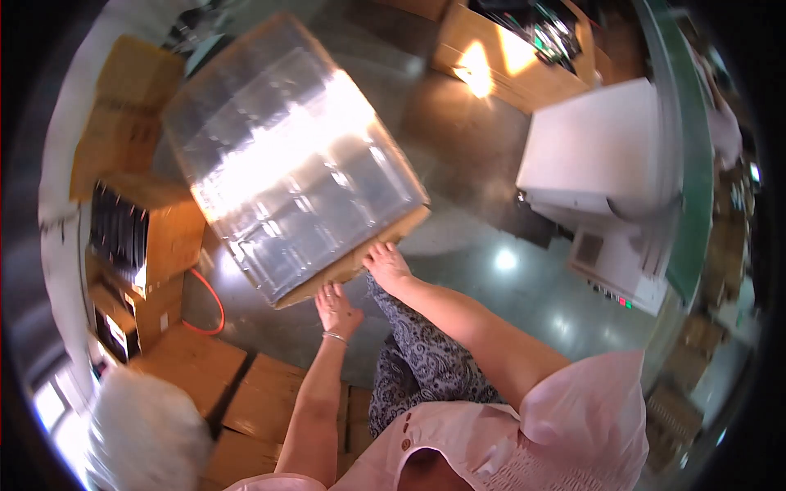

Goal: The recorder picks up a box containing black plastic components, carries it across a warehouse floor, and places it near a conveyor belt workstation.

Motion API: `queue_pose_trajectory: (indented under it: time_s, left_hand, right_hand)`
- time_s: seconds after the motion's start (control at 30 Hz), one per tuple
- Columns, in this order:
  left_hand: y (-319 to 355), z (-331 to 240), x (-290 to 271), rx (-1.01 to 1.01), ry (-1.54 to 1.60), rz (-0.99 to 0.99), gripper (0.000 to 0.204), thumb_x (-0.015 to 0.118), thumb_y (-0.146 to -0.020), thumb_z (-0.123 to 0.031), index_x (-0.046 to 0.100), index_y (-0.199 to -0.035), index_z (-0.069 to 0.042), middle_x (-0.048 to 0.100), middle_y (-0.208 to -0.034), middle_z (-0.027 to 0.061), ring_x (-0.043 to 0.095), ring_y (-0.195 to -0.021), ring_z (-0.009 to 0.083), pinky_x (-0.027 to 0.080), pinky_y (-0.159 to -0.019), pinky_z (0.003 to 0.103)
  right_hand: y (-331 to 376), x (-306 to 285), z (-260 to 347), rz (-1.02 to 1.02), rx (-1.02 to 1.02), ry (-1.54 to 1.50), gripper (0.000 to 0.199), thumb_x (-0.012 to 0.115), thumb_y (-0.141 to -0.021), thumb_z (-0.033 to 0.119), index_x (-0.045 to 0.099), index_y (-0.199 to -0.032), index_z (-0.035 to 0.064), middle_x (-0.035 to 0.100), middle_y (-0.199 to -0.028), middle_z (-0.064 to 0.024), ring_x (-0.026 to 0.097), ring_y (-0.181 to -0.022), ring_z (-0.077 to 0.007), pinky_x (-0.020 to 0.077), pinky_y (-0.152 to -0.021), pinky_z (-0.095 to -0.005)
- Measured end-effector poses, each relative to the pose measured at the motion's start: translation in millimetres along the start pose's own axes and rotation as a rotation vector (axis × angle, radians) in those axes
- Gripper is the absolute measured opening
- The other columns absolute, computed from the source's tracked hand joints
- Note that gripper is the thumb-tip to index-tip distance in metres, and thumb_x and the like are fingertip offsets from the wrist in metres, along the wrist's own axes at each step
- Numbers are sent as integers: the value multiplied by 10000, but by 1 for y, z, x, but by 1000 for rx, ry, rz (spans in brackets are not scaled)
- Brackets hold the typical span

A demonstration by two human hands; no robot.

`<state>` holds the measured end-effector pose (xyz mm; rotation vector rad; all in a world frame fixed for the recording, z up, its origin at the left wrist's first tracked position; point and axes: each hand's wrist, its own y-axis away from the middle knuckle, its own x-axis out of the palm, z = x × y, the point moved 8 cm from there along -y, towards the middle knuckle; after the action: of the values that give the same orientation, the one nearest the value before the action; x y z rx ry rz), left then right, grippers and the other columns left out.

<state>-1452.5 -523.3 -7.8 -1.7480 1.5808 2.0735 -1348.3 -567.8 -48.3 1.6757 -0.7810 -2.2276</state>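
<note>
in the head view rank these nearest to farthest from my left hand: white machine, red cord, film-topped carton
1. film-topped carton: at the left hand's fingertips
2. red cord: to its left
3. white machine: far right

- White glare washes across the clear-topped box, just beyond the fingers.
- Hard bright patches strike a carton farther off, rightward.
- Round glints spot the dim floor right of the fingers.
- Blur softens the white bundle leftward.
- Fisheye bending and black corners lie well outside them.
</note>
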Motion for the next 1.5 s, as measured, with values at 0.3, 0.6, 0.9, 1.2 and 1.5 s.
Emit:
queue_pose_trajectory:
  time_s: [0.3, 0.6, 0.9, 1.2, 1.5]
  left_hand:
    - [32, 8, -2, -405, 311, 68, 813, 665, -544, -314, 313, -1223, -34, 337, -1242, 144, 256, -1199, 295, 286, -929, 444]
    - [239, 65, -376, -313, 616, -1181, 435, 561, -710, -164, 461, -1088, 26, 472, -1127, 144, 426, -1085, 275, 323, -928, 371]
    - [416, 82, -426, -182, 331, -1650, 412, 493, -739, -134, 438, -1100, 56, 458, -1141, 147, 430, -1081, 271, 340, -908, 364]
    - [418, 112, -513, -706, -169, -1473, 404, 492, -741, -122, 441, -1106, 43, 465, -1134, 150, 436, -1075, 271, 343, -900, 353]
    - [483, 41, -457, -1235, 50, -1298, 399, 491, -742, -111, 443, -1112, 30, 473, -1128, 153, 442, -1070, 272, 347, -893, 343]
  right_hand:
    - [-30, 29, 58, 273, -263, 219, 263, 421, -779, 148, 576, -973, 61, 589, -944, -129, 532, -944, -336, 409, -799, -456]
    - [-13, -14, 5, 113, -445, 364, 141, 499, -717, 120, 634, -736, 84, 607, -770, -82, 602, -750, -227, 485, -603, -367]
    - [7, -63, 25, 166, -506, 316, 100, 514, -689, 87, 613, -695, 87, 606, -718, -93, 603, -662, -249, 487, -548, -342]
    - [-47, -134, 43, 119, -631, 356, 151, 456, -743, 56, 551, -860, 62, 596, -833, -121, 579, -806, -259, 453, -716, -344]
    - [-105, -220, 68, 14, -898, 462, 118, 461, -757, 86, 571, -738, 49, 611, -744, -142, 604, -703, -310, 493, -632, -389]
